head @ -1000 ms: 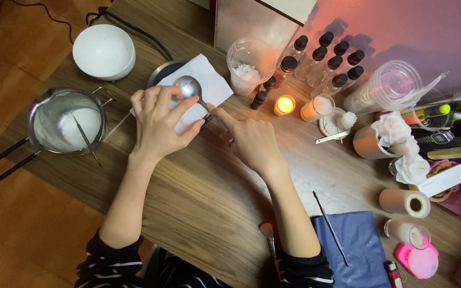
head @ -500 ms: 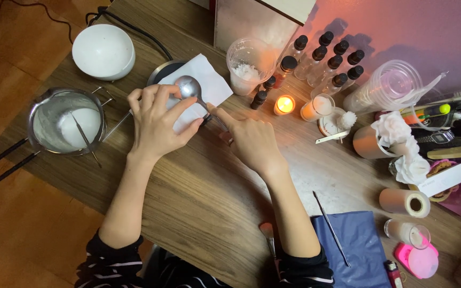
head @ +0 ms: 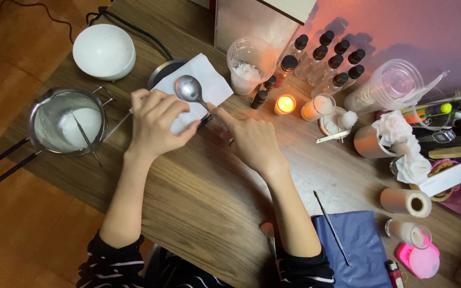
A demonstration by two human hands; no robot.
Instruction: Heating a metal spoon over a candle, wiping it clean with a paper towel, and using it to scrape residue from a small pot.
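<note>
A metal spoon (head: 189,89) lies bowl-up over a white paper towel (head: 205,80) spread on a small scale (head: 161,73). My right hand (head: 252,140) grips the spoon's handle, index finger stretched along it. My left hand (head: 156,124) rests curled on the paper towel just left of the spoon, pinching the paper's near edge. A steel saucepan (head: 54,112) with white wax and a stirring rod stands at the left of the wooden table (head: 198,202).
A white bowl (head: 104,50) sits at the back left. Behind the hands are a plastic cup of white flakes (head: 246,69), several dark-capped small bottles (head: 326,56) and a lit candle (head: 284,103). Cups, tape roll (head: 405,201) and blue cloth (head: 348,250) crowd the right.
The spoon has shifted slightly and my left hand has slid a little along the paper towel; both hands stay at the same spot.
</note>
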